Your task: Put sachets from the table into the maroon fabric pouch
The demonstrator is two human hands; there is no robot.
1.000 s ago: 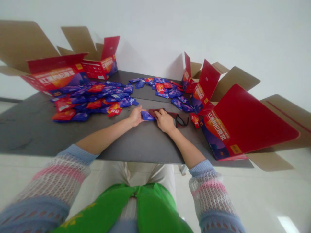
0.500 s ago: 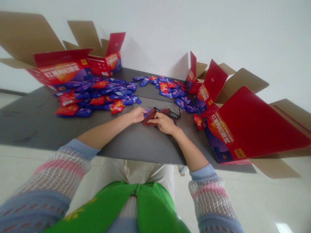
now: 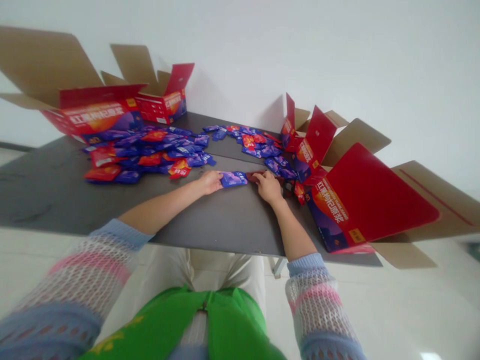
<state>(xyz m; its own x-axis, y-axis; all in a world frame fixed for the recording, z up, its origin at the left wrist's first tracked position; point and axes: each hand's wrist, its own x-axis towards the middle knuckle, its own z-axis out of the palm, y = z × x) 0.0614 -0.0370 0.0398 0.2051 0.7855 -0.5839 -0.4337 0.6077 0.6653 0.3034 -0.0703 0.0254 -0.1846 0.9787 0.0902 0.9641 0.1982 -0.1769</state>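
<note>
My left hand [image 3: 210, 182] is closed on one end of a blue-purple printed sachet [image 3: 233, 180], held flat just over the table. My right hand [image 3: 268, 187] pinches a dark red cloth [image 3: 252, 177] at the sachet's right end. Most of the cloth is hidden behind my fingers, and a dark strap-like part shows to the right of that hand. A large heap of blue and red sachets [image 3: 150, 150] lies left of my left hand. Beyond my right hand is a looser spread of the same sachets [image 3: 258, 142].
On the left of the grey table [image 3: 217, 220] stand an open red carton [image 3: 108, 117] and a smaller one [image 3: 165, 106] behind it. Several open cartons line the right side, the nearest one [image 3: 333, 215] close to my right forearm. A white wall [image 3: 240, 60] rises behind the table.
The cloth has slid rightward off the sachet with my right hand, uncovering the sachet's printed face. My left hand keeps its grip on the sachet. The view has shifted slightly.
</note>
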